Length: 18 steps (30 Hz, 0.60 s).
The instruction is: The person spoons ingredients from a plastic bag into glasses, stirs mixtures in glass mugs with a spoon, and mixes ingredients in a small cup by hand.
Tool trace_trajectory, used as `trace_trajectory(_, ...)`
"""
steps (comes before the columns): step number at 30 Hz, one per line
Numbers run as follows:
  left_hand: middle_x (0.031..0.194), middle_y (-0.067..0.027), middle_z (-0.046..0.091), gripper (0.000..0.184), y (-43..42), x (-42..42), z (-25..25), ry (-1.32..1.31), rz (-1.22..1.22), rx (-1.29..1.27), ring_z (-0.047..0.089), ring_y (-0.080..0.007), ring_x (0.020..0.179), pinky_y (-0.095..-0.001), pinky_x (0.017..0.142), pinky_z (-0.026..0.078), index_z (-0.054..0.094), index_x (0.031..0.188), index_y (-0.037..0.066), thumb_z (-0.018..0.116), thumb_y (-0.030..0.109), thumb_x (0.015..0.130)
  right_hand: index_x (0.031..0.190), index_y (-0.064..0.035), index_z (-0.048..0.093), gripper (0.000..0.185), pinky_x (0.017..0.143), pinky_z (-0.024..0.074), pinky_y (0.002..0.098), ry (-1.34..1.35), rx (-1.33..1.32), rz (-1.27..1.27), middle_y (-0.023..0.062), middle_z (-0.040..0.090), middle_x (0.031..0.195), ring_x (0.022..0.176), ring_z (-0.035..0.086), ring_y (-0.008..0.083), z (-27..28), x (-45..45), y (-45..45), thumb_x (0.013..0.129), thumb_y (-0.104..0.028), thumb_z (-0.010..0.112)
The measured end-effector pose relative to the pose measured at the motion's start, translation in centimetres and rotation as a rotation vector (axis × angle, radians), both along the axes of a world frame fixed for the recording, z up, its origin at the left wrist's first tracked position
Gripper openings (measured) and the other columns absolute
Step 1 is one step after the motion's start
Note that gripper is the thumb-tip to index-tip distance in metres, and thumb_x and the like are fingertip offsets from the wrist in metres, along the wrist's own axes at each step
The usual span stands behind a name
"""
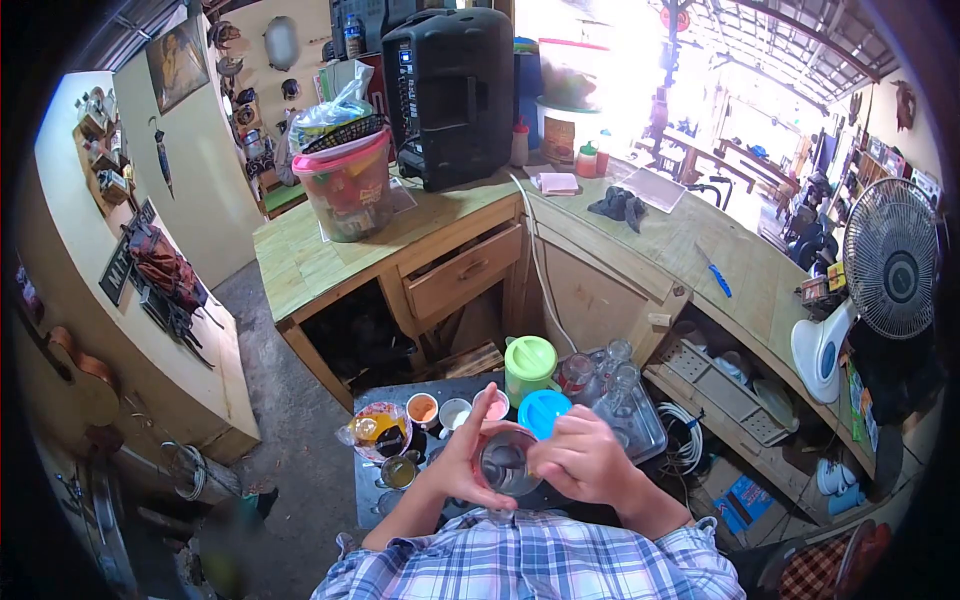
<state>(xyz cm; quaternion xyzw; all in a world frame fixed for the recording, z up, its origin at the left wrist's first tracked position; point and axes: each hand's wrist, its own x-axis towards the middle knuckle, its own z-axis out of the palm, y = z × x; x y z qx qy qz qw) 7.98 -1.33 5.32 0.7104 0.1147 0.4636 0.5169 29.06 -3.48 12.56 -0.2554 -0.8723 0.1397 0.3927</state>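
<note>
My left hand (460,465) is wrapped round a clear glass (509,464), its mouth tilted up towards me. At the glass's right rim, my right hand (588,458) is closed, with the fingers curled in; what it holds, if anything, is hidden. Just beyond the hands are a blue lid (545,408) and a green lidded pitcher (530,368). To the left stand a cup of orange contents (422,409), a white cup (454,412) and a glass mug (399,472). A bowl with something yellow (372,424) sits at the low table's left edge.
Several upturned glasses stand on a clear tray (648,436) at right. Behind rises a wooden counter (462,222) with a black speaker (452,100) and a pink-rimmed bucket (345,195). A blue-handled knife (720,281) and a fan (893,258) are on the right counter.
</note>
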Motion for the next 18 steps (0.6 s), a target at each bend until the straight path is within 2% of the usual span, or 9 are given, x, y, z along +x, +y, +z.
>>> trace_trajectory(2,0.114,-0.0225,0.059,0.144,-0.2,0.2,0.0,-0.071,-0.064,-0.116,0.061,-0.0291,0.104,-0.0405,0.095,0.045,-0.017,0.149,0.014,0.092,0.027,0.056,0.072,-0.0115,0.064,0.018,0.063,0.0407,0.0331,0.098,0.204,0.042,-0.0012,0.066,0.075,0.064,0.054,0.0176,2.4,1.2,-0.9,0.084,-0.025,0.066)
trace_trajectory(4,0.115,-0.0234,0.058,0.146,-0.1,0.2,0.4,-0.161,-0.227,-0.237,0.062,-0.0287,0.103,-0.0399,0.094,0.045,-0.022,0.148,0.016,0.092,0.03,0.057,0.072,-0.0126,0.065,0.021,0.063,0.0399,0.0318,0.09,0.198,0.048,-0.003,0.066,0.078,0.063,0.052,0.0153,3.2,1.3,-1.1,0.083,-0.03,0.067)
trace_trajectory(7,0.115,-0.0244,0.059,0.148,0.1,-0.2,0.3,-0.181,-0.264,-0.265,0.062,-0.0294,0.103,-0.0408,0.093,0.046,-0.025,0.146,0.017,0.092,0.033,0.057,0.072,-0.0124,0.065,0.027,0.06,0.0394,0.03,0.064,0.12,0.247,-0.0046,0.067,0.079,0.059,0.05,0.0139,-0.1,-0.9,1.0,0.082,-0.038,0.068)
trace_trajectory(10,0.124,-0.0258,0.053,0.149,0.2,-0.3,0.6,-0.127,-0.33,-0.269,0.06,-0.0296,0.107,-0.0412,0.094,0.046,-0.026,0.146,0.016,0.091,0.037,0.057,0.072,-0.0124,0.065,0.03,0.054,0.038,0.0288,0.145,0.249,0.234,-0.0049,0.067,0.078,0.056,0.049,0.0133,1.3,0.0,0.0,0.082,-0.041,0.066)
trace_trajectory(12,0.124,-0.0259,0.053,0.15,0.2,-0.3,0.4,-0.098,-0.348,-0.274,0.06,-0.0297,0.107,-0.0413,0.094,0.046,-0.026,0.146,0.016,0.092,0.038,0.056,0.07,-0.0129,0.065,0.035,0.052,0.0365,0.0272,0.174,0.298,0.191,-0.0056,0.067,0.078,0.053,0.048,0.012,2.9,1.5,-0.7,0.082,-0.046,0.063)
trace_trajectory(14,0.123,-0.026,0.053,0.15,0.3,-0.4,0.1,-0.063,-0.369,-0.282,0.06,-0.0299,0.107,-0.0415,0.094,0.046,-0.026,0.146,0.016,0.092,0.039,0.055,0.069,-0.013,0.064,0.035,0.052,0.0364,0.0271,0.171,0.281,0.213,-0.0059,0.067,0.078,0.053,0.048,0.0116,2.0,0.6,0.0,0.083,-0.045,0.063)
trace_trajectory(16,0.139,-0.0239,0.04,0.151,0.4,-0.5,-0.3,-0.013,-0.248,-0.157,0.059,-0.0291,0.108,-0.0413,0.094,0.045,-0.025,0.146,0.016,0.092,0.041,0.055,0.069,-0.0129,0.063,0.035,0.052,0.0365,0.0276,0.14,0.221,0.246,-0.0058,0.067,0.078,0.053,0.048,0.0117,-0.5,-1.2,0.8,0.083,-0.045,0.063)
trace_trajectory(17,0.139,-0.0239,0.04,0.151,0.4,-0.5,-0.2,-0.011,-0.249,-0.154,0.059,-0.0291,0.108,-0.0413,0.094,0.045,-0.025,0.146,0.016,0.092,0.041,0.055,0.069,-0.0128,0.063,0.035,0.052,0.0367,0.028,0.107,0.163,0.28,-0.0057,0.067,0.078,0.053,0.048,0.0118,-1.2,-1.6,1.1,0.083,-0.044,0.063)
trace_trajectory(18,0.147,-0.0205,0.027,0.151,0.5,-0.5,-0.1,-0.018,-0.269,-0.177,0.058,-0.0288,0.109,-0.0412,0.094,0.045,-0.024,0.147,0.016,0.092,0.041,0.054,0.069,-0.0128,0.063,0.035,0.052,0.0367,0.028,0.106,0.167,0.28,-0.0057,0.067,0.078,0.053,0.048,0.0118,-0.6,-1.4,1.0,0.083,-0.044,0.063)
